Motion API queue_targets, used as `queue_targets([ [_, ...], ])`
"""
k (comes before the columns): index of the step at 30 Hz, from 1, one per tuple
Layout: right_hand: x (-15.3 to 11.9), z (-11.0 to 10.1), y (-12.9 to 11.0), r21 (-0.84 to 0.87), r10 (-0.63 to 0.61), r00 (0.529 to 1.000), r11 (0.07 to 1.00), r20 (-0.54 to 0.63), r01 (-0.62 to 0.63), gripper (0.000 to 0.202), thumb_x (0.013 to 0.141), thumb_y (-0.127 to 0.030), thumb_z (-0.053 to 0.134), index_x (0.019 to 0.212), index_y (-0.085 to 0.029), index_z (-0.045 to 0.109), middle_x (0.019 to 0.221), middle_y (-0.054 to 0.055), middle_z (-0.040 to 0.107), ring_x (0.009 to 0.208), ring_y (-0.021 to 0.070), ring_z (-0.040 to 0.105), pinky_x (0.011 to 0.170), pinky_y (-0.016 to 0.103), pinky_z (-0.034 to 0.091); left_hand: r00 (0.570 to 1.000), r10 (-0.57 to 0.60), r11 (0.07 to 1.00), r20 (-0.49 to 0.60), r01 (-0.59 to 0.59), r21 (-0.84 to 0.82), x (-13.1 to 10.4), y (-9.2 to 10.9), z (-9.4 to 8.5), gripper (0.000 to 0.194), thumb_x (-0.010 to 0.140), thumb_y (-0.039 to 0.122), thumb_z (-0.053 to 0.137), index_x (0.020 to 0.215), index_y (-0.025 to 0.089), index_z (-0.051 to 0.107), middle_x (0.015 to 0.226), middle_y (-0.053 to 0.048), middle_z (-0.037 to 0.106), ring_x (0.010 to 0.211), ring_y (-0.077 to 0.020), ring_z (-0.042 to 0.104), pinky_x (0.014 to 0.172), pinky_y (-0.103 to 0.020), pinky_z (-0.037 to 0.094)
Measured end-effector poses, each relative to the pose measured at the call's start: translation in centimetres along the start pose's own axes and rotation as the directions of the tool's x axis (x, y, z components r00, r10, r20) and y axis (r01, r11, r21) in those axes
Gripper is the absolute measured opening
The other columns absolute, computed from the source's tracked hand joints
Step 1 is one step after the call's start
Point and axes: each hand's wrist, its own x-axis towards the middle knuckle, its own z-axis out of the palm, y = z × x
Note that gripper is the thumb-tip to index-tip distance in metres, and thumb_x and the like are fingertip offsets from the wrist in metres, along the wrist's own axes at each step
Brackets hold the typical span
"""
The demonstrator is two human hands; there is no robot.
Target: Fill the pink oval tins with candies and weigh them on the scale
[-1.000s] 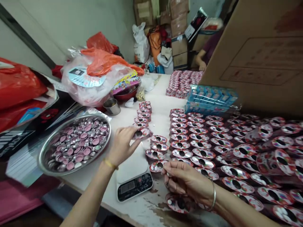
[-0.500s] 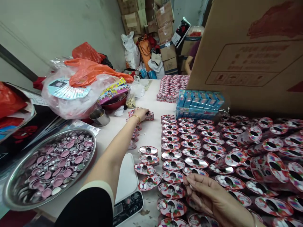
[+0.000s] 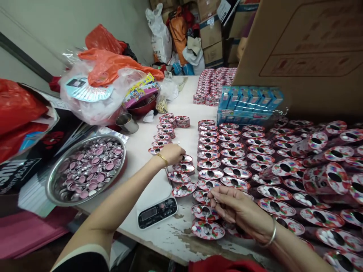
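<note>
My left hand [image 3: 172, 154], a gold bracelet at its wrist, reaches over the middle of the table with fingers curled down at an oval tin [image 3: 186, 158]. The hand partly covers that tin, and whether its fingers grip it is hidden. Thumb and fingers of my right hand [image 3: 236, 209] are pinched together above the near end of the tin rows; what they hold is too small to make out. Beneath it stands an oval tin [image 3: 206, 212] with a dark round hole and white pellets on top. A nearby tin [image 3: 208, 229] also carries white pellets.
A steel basin [image 3: 52, 189] of pink-lined caps stands left, near a metal cup [image 3: 127, 124]. Left of the tins lies a scale [image 3: 157, 212]. Blue boxes [image 3: 244, 105] and a large carton [image 3: 297, 49] border the back right. Bags [image 3: 113, 71] crowd the back left.
My left hand has moved back toward me from the far tins, leaving an oval tin standing there. My right hand stays pinched over the near tins. The camera view has tilted down.
</note>
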Motion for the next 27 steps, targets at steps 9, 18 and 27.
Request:
queue_targets([
  [9, -1.9, 0.0, 0.4, -0.218, -0.034, 0.999, 0.975, 0.030, 0.040, 0.035, 0.069, -0.044, 0.076, 0.084, -0.014, 0.064, 0.071, 0.002, 0.063, 0.048, 0.0041, 0.045, 0.042, 0.016, 0.033, 0.932, -0.282, 0.959, -0.227, 0.267, -0.095, -12.0, -2.9, -1.0, 0.023, 0.079, 0.030, 0.050, 0.088, 0.026, 0.070, 0.078, -0.004, 0.069, 0.075, -0.0223, 0.062, 0.067, -0.029, 0.041],
  [18, -1.3, 2.2, 1.2, -0.402, -0.010, 0.995, 0.914, 0.101, 0.050, 0.036, 0.072, -0.048, 0.072, 0.082, -0.014, 0.064, 0.060, 0.002, 0.063, 0.048, 0.0063, 0.048, 0.046, 0.019, 0.036, 0.895, -0.404, 0.890, -0.187, 0.338, -0.307, -16.8, -2.7, 5.8, 0.025, 0.082, 0.035, 0.049, 0.093, 0.025, 0.069, 0.091, -0.005, 0.071, 0.081, -0.0220, 0.064, 0.070, -0.030, 0.045],
  [27, -0.7, 3.8, -0.4, -0.574, 0.024, 0.996, 0.818, 0.090, 0.033, 0.036, 0.066, -0.044, 0.077, 0.087, -0.016, 0.068, 0.069, 0.005, 0.069, 0.055, 0.0108, 0.057, 0.054, 0.025, 0.045, 0.565, -0.757, 0.581, -0.328, 0.353, -0.733, -22.3, -1.6, 12.2, 0.033, 0.085, 0.042, 0.048, 0.095, 0.018, 0.067, 0.092, -0.004, 0.070, 0.075, -0.0149, 0.061, 0.066, -0.024, 0.048],
])
